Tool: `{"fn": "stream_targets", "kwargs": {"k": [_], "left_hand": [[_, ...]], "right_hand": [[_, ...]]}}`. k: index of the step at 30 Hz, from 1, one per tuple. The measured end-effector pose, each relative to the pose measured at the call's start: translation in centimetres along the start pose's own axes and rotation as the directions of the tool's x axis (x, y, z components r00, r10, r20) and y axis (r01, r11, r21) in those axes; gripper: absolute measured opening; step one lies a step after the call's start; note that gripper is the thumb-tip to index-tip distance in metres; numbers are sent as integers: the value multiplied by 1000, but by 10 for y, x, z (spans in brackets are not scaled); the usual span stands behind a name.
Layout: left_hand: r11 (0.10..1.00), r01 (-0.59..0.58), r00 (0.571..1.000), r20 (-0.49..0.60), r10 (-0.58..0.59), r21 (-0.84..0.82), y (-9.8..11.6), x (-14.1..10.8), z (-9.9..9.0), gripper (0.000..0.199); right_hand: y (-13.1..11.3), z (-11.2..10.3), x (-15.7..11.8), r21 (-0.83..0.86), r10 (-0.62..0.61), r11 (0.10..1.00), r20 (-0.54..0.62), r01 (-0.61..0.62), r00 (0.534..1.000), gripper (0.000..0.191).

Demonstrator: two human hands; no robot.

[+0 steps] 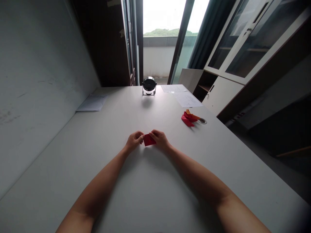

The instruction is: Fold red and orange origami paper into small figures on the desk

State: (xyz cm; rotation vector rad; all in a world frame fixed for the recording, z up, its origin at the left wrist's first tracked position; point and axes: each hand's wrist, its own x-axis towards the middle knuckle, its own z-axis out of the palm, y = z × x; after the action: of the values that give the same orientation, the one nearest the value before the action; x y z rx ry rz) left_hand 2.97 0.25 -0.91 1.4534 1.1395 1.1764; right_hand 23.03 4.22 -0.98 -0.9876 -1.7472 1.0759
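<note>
A small piece of red paper (149,140) with straight edges is held between my two hands above the middle of the white table (150,187). My left hand (135,140) pinches its left edge between thumb and fingers. On the other side, my right hand (159,138) grips the paper's upper right part, with the thumb lying over it and the other fingers largely hidden. Farther right on the table lie folded red and orange paper pieces (190,118), touching neither hand.
A round black device on a stand (149,85) is at the table's far edge. Paper sheets lie at the far left (92,102) and far right (187,99). By the folded pieces is a round cable hole (202,121). A wall borders the left side.
</note>
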Motion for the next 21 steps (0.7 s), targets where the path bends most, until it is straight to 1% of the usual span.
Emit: {"fn": "stream_targets", "kwargs": {"k": [5,11,14,18,21], "left_hand": [[997,-15,1000,23,14,77,0,-2,1,34],[999,-3,999,41,1,51,3,-3,2,35],[998,-6,999,50,3,65,3,-4,2,34],[987,-17,998,63,7,159,4,-4,2,32],[967,-32,996,84,11,253,5,-4,2,32]], "right_hand": [[-1,0,-1,-26,-15,1000,19,16,1000,43],[-1,0,1,65,37,997,-22,-35,999,49],[-2,0,1,50,34,998,-30,-33,999,51],[-3,0,0,-10,11,1000,-16,-11,1000,51],[-2,1,-1,-18,1,1000,-31,-1,1000,50]]}}
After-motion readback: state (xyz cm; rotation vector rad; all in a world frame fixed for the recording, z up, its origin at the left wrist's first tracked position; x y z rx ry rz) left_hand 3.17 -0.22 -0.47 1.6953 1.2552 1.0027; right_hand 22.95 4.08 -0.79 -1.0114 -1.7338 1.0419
